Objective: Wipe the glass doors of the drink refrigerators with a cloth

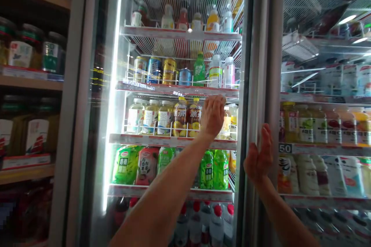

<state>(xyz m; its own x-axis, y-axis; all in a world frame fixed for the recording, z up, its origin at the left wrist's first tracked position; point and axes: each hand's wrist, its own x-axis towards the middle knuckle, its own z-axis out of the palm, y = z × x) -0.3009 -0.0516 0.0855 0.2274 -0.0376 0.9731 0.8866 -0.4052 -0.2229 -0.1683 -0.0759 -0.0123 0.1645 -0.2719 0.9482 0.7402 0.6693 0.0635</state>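
Note:
My left hand (213,116) reaches to the second-lowest visible drink shelf of the lit fridge. Its fingers are together and bent forward, the tips hidden, so what they hold cannot be made out. Beside it stand dark-brown iced tea bottles (194,117) with yellow caps, and pale yellow bottles (226,123) are on its other side. At the silver door frame (261,65), my right hand (259,156) is open, thumb apart from its stretched fingers; whether it presses on the frame is unclear.
Green bottles (206,170) and large green drink jugs (126,165) stand one shelf below. Cans (169,71) line the shelf above, behind a wire rail. At right is another drinks fridge (319,150) behind reflective glass; at left, wooden shelves (31,81) hold jars.

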